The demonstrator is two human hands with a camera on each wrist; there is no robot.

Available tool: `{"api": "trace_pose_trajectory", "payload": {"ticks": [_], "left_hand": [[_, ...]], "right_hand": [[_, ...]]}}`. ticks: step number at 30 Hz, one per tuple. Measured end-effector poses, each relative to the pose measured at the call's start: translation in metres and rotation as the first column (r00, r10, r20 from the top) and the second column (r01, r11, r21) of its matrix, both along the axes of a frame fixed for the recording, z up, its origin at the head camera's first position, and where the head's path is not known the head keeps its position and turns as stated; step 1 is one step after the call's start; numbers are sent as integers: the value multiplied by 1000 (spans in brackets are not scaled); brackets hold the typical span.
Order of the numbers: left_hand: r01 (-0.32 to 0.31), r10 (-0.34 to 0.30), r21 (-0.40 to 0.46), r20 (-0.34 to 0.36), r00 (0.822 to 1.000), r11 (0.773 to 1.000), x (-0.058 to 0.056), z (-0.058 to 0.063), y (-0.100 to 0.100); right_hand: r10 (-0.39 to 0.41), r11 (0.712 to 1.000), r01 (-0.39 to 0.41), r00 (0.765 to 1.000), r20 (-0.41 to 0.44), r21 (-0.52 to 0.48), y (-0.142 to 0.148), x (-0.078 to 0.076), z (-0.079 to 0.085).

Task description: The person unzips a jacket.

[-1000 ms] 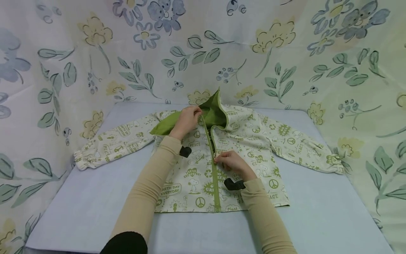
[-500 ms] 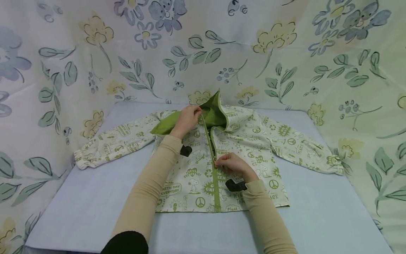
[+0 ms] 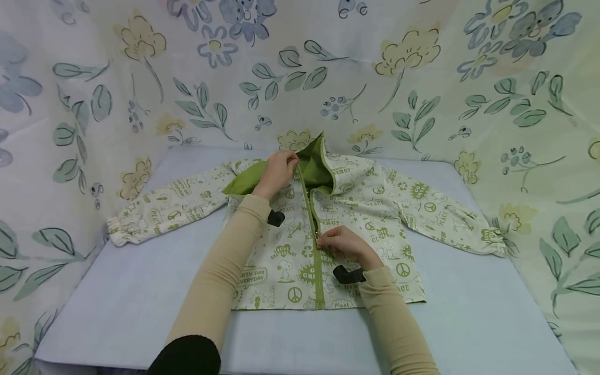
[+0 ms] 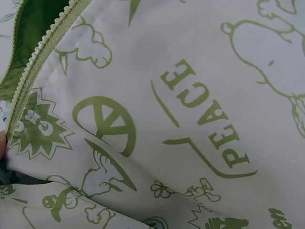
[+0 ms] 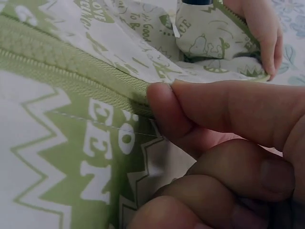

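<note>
A white hooded jacket with green print lies front up, its sleeves spread to both sides. My left hand pinches the top of the left zip edge by the collar; in the left wrist view a fingertip shows at the left border. Lower on the front, my right hand pinches at the zipper slider. Thumb and forefinger meet there in the right wrist view and hide the pull tab. Below them the zipper is joined; above, its two sides stand apart.
The jacket's green-lined hood stands partly raised behind the collar. A pale cloth-covered table lies under the jacket. Flowered curtains close off the back and both sides. Black straps sit at the wrists.
My right hand sits very slightly lower along the zipper than a second ago. The left hand keeps its hold at the collar. The head view has shifted a little.
</note>
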State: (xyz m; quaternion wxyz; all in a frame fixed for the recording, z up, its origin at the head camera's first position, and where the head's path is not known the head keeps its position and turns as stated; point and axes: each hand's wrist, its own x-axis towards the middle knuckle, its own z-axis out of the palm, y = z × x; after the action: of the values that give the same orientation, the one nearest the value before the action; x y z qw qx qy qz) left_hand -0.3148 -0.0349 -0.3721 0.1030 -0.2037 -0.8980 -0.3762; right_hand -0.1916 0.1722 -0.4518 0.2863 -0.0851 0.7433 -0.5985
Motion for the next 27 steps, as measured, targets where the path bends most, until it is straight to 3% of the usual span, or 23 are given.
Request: {"api": "trace_pose_trajectory", "payload": {"ticks": [13,21,27], "left_hand": [[-17,17,48,13,1000,999,0,2,-3],[-42,41,43,17,999,998,-2,2,-2],[-52,51,71,11,999,996,-3,3,-2]], "right_hand": [[26,1000,-26,1000,-15,6,1,5,-1],[18,1000,-18,999,38,-4,1,12,-2],[21,1000,-21,999,29,-6,2,16,0]]}}
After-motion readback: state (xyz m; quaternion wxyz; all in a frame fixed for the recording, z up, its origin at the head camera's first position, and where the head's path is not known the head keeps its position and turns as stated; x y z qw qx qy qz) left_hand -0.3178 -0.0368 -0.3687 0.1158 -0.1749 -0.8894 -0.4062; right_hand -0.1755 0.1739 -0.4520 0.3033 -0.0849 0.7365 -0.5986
